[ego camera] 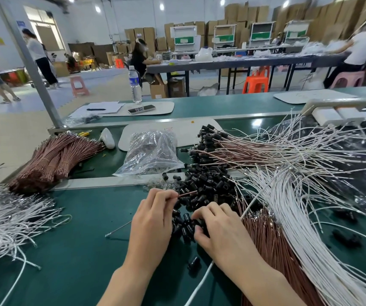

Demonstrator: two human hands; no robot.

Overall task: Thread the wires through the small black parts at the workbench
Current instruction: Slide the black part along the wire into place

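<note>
Wires (299, 195), black parts (206, 184) heaped on green workbench (78, 228), boxes (239, 12) behind

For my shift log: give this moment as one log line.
left hand: pinches brown wire | right hand: on black parts, grip unclear | wire tip: toward black parts

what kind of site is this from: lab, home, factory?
Most likely a factory assembly hall for cable work: a green workbench heaped with wire bundles and small black parts, other workers seated at long tables, and cardboard boxes stacked along the back wall.
</note>
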